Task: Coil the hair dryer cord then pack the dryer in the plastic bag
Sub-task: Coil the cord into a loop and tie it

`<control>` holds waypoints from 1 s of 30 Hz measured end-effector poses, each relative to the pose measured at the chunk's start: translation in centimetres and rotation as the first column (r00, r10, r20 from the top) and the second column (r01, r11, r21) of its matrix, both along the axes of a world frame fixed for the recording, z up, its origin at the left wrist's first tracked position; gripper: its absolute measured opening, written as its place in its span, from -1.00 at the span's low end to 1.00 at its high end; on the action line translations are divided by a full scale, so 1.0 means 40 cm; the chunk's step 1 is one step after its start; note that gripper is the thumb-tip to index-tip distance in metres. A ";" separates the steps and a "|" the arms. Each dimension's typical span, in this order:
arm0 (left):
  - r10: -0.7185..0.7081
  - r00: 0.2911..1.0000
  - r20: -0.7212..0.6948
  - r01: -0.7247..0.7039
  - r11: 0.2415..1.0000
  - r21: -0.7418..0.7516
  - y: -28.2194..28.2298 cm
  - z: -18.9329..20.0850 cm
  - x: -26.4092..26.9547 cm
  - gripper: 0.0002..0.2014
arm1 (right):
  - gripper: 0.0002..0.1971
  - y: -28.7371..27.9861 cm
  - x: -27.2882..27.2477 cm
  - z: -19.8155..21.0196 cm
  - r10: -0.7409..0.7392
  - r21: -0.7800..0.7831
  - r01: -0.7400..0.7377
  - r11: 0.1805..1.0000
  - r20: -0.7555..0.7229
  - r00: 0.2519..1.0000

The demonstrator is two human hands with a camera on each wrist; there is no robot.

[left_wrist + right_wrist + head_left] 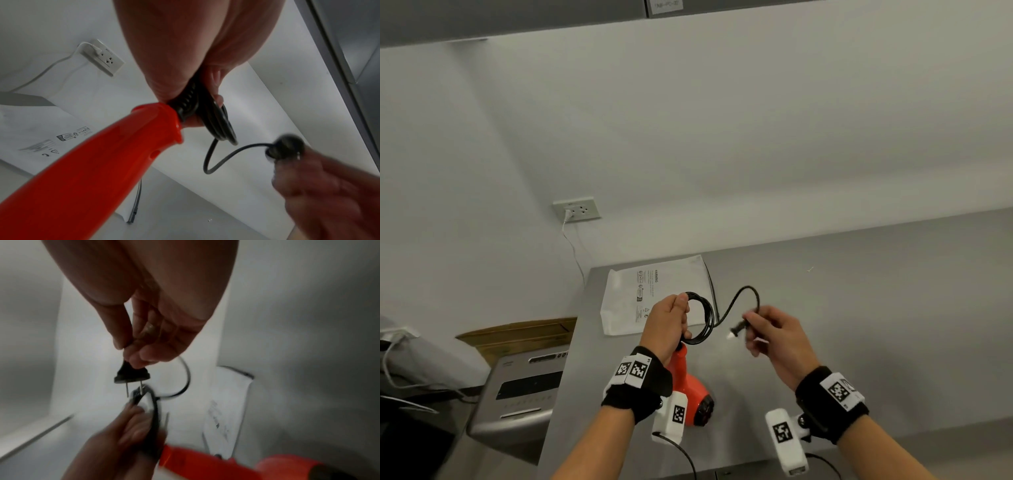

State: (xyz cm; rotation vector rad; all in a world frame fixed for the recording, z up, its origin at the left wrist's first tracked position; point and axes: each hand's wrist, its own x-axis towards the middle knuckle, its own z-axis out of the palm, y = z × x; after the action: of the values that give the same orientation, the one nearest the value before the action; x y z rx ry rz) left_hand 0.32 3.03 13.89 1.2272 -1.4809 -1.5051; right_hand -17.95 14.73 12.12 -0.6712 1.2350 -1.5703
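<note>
An orange hair dryer [690, 383] hangs nozzle-down over the grey counter, its handle [102, 162] pointing up toward my left hand [671, 322]. That hand grips several black loops of cord [703, 318] at the handle's end, seen as a bundle of cord loops [218, 123] in the left wrist view. My right hand [770, 329] pinches the cord just behind the two-pin plug [132, 374], a short arc of loose cord [746, 298] running back to the loops. The white plastic bag [640, 301] with printed warnings lies flat behind my left hand.
A grey counter [859, 325] stretches right and ends at the wall. A wall socket [577, 208] with a white cable plugged in sits up left. A grey appliance [524, 387] and cardboard box [524, 334] stand left of the counter. A black zip tie [136, 203] lies beside the bag.
</note>
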 end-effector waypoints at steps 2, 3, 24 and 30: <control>-0.017 1.000 0.021 0.017 1.000 -0.017 0.008 0.001 -0.013 -0.68 | -0.90 -0.022 0.065 0.045 -0.029 -0.079 0.015 0.997 -0.173 0.984; -0.023 0.999 0.023 0.023 0.999 -0.024 0.014 0.002 -0.019 -0.68 | -0.92 -0.032 0.088 0.053 -0.053 -0.097 0.027 0.995 -0.280 0.958; 0.001 0.973 -0.231 0.025 0.994 0.110 0.047 0.010 -0.029 -0.68 | -0.75 -0.040 0.158 -0.051 0.132 0.042 -0.126 0.991 -0.381 0.915; -0.046 0.979 -0.201 0.067 0.993 0.099 0.041 0.021 -0.028 -0.69 | -0.76 -0.035 0.146 -0.080 0.155 0.049 -0.152 0.987 -0.510 0.846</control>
State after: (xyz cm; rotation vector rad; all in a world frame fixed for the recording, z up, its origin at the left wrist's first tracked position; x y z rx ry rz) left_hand -0.78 4.65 14.74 1.0672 -1.3295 -1.7098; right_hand -12.10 13.33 8.92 -1.2114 1.5250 -1.2889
